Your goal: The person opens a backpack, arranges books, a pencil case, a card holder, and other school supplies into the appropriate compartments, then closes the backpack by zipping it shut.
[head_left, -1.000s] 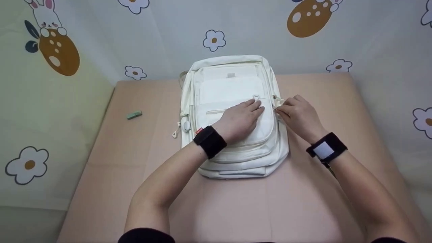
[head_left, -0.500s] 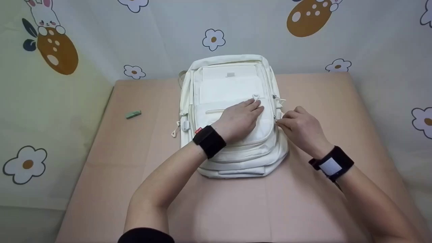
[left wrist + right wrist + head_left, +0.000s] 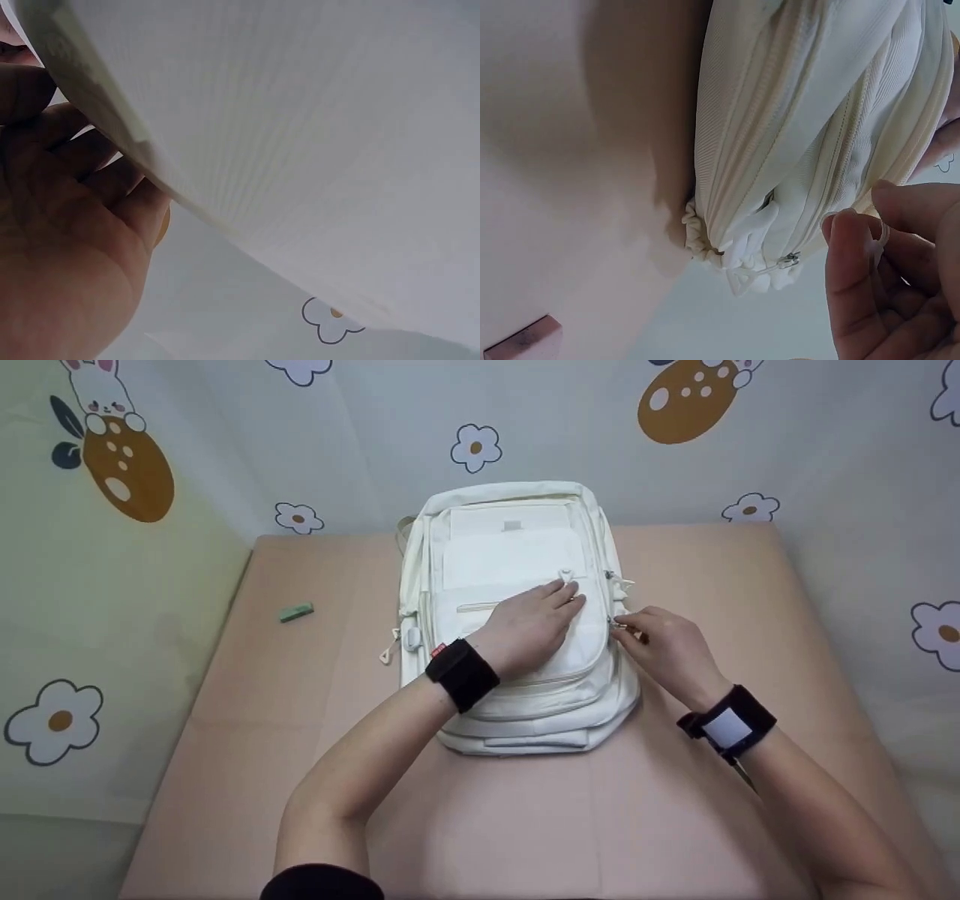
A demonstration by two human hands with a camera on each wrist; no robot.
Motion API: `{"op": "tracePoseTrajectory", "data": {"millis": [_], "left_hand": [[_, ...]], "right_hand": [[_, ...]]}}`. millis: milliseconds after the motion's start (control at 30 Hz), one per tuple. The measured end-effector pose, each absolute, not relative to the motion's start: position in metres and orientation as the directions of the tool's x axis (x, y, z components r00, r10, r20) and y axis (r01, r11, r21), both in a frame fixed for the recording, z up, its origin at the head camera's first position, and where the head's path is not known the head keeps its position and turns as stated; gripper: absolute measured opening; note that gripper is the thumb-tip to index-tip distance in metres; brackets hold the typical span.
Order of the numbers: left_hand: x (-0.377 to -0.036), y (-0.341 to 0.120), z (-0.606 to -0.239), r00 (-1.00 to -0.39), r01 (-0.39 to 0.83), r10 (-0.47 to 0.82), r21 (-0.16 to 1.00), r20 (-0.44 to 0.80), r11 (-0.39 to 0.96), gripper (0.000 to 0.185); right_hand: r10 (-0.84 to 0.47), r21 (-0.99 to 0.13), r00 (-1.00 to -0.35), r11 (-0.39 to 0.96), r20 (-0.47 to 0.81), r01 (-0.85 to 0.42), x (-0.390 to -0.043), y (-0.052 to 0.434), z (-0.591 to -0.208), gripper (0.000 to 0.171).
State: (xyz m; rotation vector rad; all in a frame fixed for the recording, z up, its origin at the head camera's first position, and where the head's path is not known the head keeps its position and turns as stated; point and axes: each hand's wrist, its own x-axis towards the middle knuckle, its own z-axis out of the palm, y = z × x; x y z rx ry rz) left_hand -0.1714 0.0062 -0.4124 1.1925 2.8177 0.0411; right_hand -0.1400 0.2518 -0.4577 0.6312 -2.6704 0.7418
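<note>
Matt cream woven cloth backpack (image 3: 517, 615), small shiny metal zip slider (image 3: 788, 260), smooth matt pink tabletop (image 3: 300, 712)

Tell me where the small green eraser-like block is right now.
In the head view, the small green block lies alone on the pink tabletop, far left of the white fabric backpack and well beyond the left hand.

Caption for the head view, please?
Left hand presses white backpack flat; right hand pinches its side zipper pull.
</note>
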Motion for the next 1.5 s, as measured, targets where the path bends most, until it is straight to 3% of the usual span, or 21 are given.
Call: {"op": "tracePoseTrajectory", "data": {"millis": [267, 433, 633, 1100, 1500], "left_hand": [[-0.152, -0.012, -0.406, -0.641, 0.766, 0.767, 0.047, -0.034, 0.641, 0.048], [-0.141, -0.026, -0.407, -0.645, 0.757, 0.761, 0.080, -0.066, 0.649, 0.046], [-0.142, -0.033, -0.410, -0.654, 0.742, 0.752, 0.128, -0.082, 0.658, 0.046], [-0.144, -0.034, -0.408, -0.661, 0.737, 0.745, 0.115, -0.084, 0.666, 0.045], [-0.143, -0.036, -0.409, -0.666, 0.736, 0.742, 0.098, -0.074, 0.670, 0.045]], "right_hand": [[-0.287, -0.356, -0.857, 0.818, 0.428, -0.452, -0.139, 0.251, -0.458, 0.014], [-0.277, -0.337, -0.861, 0.835, 0.426, -0.435, -0.138, 0.251, -0.459, 0.014], [-0.321, -0.311, -0.845, 0.826, 0.427, -0.470, -0.139, 0.249, -0.461, 0.014], [-0.413, -0.255, -0.801, 0.796, 0.433, -0.549, -0.122, 0.244, -0.454, 0.009], [-0.514, -0.140, -0.730, 0.767, 0.452, -0.626, -0.099, 0.231, -0.444, 0.021]]}}
